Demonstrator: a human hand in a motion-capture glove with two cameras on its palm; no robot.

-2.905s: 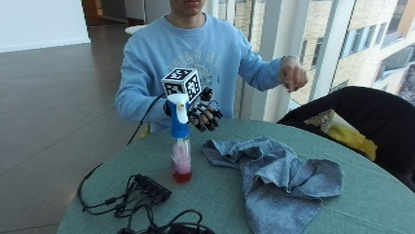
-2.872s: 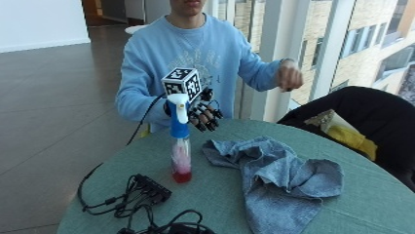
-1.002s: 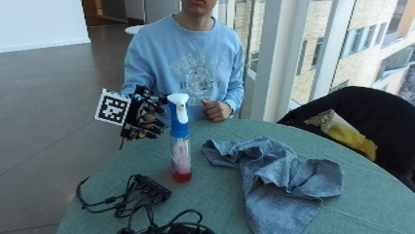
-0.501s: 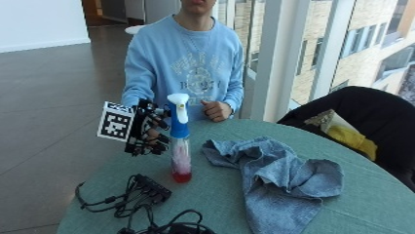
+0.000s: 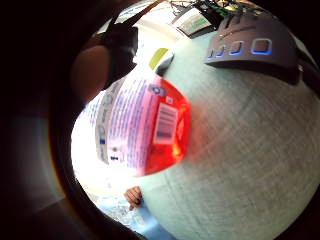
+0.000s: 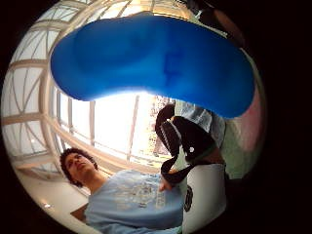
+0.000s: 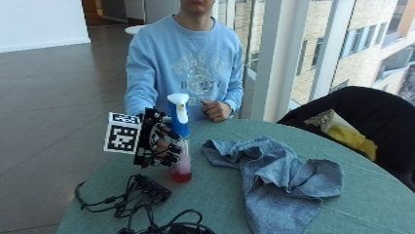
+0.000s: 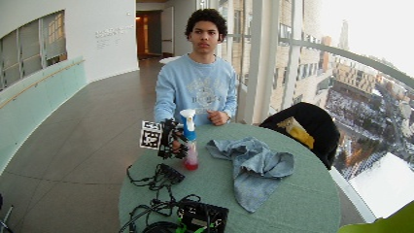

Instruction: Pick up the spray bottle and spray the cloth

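Note:
A spray bottle (image 7: 179, 146) with a white nozzle, a blue head and red liquid at its base stands on the round green table (image 7: 363, 209). My gloved right hand (image 7: 159, 142) is against its left side, fingers curled round the neck below the blue head. The thumb side palm view is largely filled by the blue head (image 6: 156, 63), and the little finger side palm view by the labelled red body (image 5: 145, 125). A crumpled blue-grey cloth (image 7: 279, 180) lies on the table to the bottle's right, a short gap away. The wide outside view shows the same bottle (image 8: 189, 141) and cloth (image 8: 255, 165).
Black cables (image 7: 136, 195) lie in front of the bottle, and a black device (image 8: 200, 216) sits at the near table edge. The person's bare left hand (image 7: 216, 110) rests as a fist at the far edge. A black chair (image 7: 363, 112) holding something yellow stands at the right.
My gloved hand swung from the bottle's right side round to its left, then closed in on the neck. Bottle and cloth have not moved.

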